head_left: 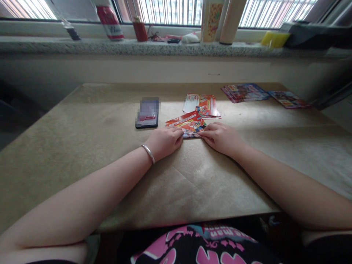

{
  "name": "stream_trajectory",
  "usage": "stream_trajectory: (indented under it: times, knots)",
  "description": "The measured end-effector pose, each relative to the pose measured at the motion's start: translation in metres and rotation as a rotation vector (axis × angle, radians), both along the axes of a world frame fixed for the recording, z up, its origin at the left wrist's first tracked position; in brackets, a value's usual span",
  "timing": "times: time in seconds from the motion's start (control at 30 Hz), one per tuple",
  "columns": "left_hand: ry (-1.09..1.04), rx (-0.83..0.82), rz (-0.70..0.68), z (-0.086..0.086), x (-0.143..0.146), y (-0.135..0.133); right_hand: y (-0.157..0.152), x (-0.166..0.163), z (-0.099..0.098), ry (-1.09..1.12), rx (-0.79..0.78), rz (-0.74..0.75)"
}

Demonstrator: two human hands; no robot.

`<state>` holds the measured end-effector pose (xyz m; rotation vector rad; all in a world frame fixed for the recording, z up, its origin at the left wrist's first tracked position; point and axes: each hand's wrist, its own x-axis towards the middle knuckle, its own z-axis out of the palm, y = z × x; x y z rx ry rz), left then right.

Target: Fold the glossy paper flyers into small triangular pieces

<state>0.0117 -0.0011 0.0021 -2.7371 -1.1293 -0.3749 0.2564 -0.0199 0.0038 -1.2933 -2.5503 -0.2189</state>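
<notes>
Between my hands lies a red printed leaflet, with a folded or layered edge nearest me. My left hand rests on the table with its fingers closed on the leaflet's left side; a silver bangle circles that wrist. At the right end of the same near edge, my right hand pinches the paper between thumb and fingers. Just beyond, partly overlapped by the leaflet, is a small pile of red and white leaflets. What lies under my left fingers is hidden.
A phone lies left of the leaflet. Colourful booklets are stacked at the back right, with more printed booklets beside them. On the windowsill stand a red can, a red container and a yellow object.
</notes>
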Motion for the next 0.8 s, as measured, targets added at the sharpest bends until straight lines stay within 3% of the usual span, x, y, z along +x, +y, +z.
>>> stream_trajectory:
  times: [0.33,0.8]
  knots:
    - [0.035,0.074,-0.045,-0.002,0.000,-0.001,0.001,0.000,-0.001,-0.007,-0.007,-0.007]
    - [0.093,-0.023,-0.051,0.004,0.010,-0.005,0.000,0.008,0.005,0.000,-0.069,-0.010]
